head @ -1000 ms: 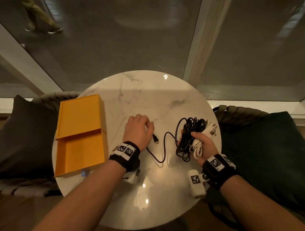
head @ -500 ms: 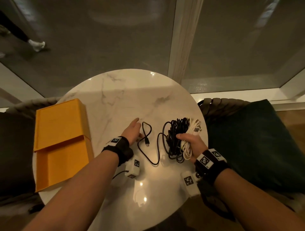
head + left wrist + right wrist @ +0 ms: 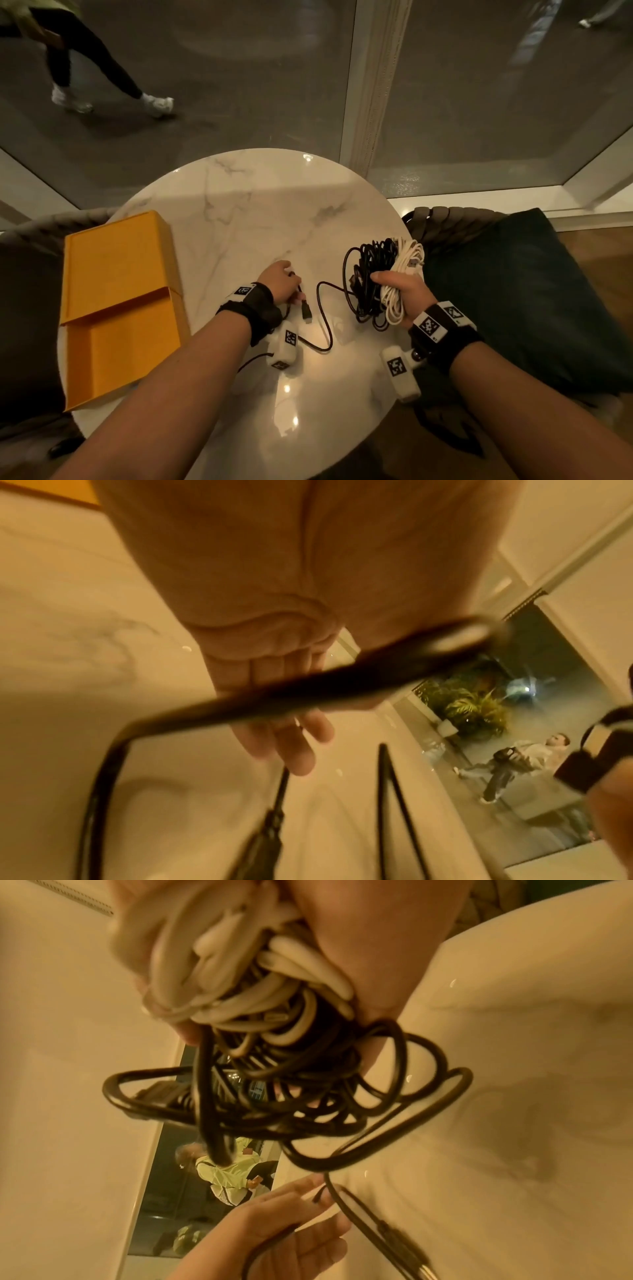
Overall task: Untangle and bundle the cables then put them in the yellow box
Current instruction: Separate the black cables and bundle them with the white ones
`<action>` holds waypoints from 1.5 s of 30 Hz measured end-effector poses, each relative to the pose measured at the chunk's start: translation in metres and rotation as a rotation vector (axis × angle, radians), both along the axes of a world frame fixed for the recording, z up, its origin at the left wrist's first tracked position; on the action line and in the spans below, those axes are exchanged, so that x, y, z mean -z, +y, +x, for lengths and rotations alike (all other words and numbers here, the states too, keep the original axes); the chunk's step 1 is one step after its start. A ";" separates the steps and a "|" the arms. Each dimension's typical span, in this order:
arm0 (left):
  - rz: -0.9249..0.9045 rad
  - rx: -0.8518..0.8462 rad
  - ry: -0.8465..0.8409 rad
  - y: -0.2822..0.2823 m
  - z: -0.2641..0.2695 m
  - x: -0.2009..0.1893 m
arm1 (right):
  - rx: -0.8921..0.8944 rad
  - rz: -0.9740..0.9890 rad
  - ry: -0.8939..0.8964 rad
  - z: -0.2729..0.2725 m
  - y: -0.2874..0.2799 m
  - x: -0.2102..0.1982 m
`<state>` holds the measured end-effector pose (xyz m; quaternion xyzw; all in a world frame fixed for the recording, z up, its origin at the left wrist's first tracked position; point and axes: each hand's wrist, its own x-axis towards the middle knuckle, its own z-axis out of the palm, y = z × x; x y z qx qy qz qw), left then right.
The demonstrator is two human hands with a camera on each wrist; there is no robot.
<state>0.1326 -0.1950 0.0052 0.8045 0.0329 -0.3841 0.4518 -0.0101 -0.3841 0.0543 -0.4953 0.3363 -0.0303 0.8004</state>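
A tangled bundle of black cable (image 3: pixel 370 267) and white cable (image 3: pixel 407 260) is gripped in my right hand (image 3: pixel 400 291) at the right edge of the round marble table (image 3: pixel 274 205). In the right wrist view the black loops (image 3: pixel 291 1091) hang below the white coils (image 3: pixel 240 988). A loose black strand (image 3: pixel 323 325) runs left from the bundle to my left hand (image 3: pixel 291 287), which pinches it just above its plug (image 3: pixel 307 313). The left wrist view shows fingers (image 3: pixel 287 739) and the blurred strand (image 3: pixel 308 683). The yellow box (image 3: pixel 113 260) lies at the left with its tray (image 3: pixel 113 356) slid open.
Woven chairs with dark cushions stand close on the right (image 3: pixel 513 291) and left (image 3: pixel 27 308) of the table. Beyond the table is a glass wall with a white frame post (image 3: pixel 373 85). A person's legs (image 3: pixel 85 61) pass behind the glass.
My left hand went from resting curled on the table to reaching right and taking the loose black strand near its plug. The right hand kept its grip on the bundle.
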 end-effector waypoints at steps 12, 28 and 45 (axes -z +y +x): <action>-0.361 -0.494 -0.258 0.057 0.031 -0.127 | 0.130 -0.077 0.008 0.003 -0.017 -0.027; -0.411 0.017 -0.517 0.063 -0.047 -0.175 | -0.043 0.130 -0.411 0.034 0.067 -0.098; -0.491 -0.120 -0.507 0.041 -0.072 -0.183 | -0.158 0.078 -0.593 0.040 0.075 -0.108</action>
